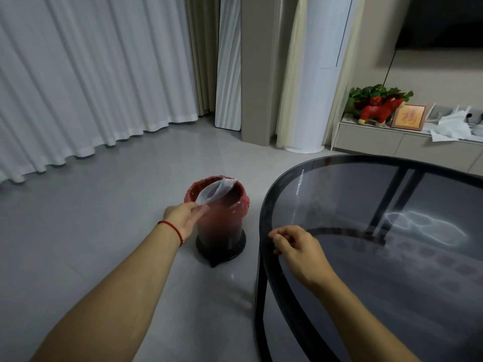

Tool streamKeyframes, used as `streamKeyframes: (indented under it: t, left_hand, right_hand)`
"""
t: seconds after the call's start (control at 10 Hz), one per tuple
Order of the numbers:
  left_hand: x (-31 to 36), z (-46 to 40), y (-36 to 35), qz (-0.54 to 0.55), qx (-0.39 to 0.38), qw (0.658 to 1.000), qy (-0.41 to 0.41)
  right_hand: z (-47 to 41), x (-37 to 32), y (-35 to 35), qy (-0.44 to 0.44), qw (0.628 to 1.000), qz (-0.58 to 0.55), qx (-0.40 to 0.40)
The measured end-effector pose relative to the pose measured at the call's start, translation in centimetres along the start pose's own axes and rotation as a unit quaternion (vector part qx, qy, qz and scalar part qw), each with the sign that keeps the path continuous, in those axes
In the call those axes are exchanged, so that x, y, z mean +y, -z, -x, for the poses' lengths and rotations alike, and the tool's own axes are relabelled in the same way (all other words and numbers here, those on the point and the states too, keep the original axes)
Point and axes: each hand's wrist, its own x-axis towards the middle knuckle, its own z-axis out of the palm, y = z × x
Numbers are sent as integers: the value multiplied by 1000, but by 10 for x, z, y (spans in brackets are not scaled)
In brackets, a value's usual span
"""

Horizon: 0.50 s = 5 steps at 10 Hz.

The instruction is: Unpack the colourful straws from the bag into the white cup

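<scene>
My left hand (183, 214) reaches out over the floor and pinches an empty clear plastic bag (215, 190) at the rim of a waste bin (222, 231). The bag lies across the bin's open mouth. My right hand (295, 248) rests on the near left edge of the dark glass table (366, 270), fingers curled with thumb and forefinger together; I see nothing in it. A thin clear plastic strip (300, 182) lies on the glass beyond that hand. No straws and no white cup are in view.
The bin has a red liner and a black base and stands on the grey tiled floor just left of the table. White curtains hang at the left. A low cabinet (379, 142) with a red toy horse, a plant and a picture frame stands at the back right.
</scene>
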Motion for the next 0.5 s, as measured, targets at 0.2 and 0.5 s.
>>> streamKeyframes:
  t: [0.2,0.5]
  left_hand:
    - [5,7,-5,-217,74,964,-133]
    - [-8,61,-23,-284,13,949,-138]
  right_hand:
    - [5,-5,-2,12,1000,17,19]
    - [46,-24,28,71,997,27,-32]
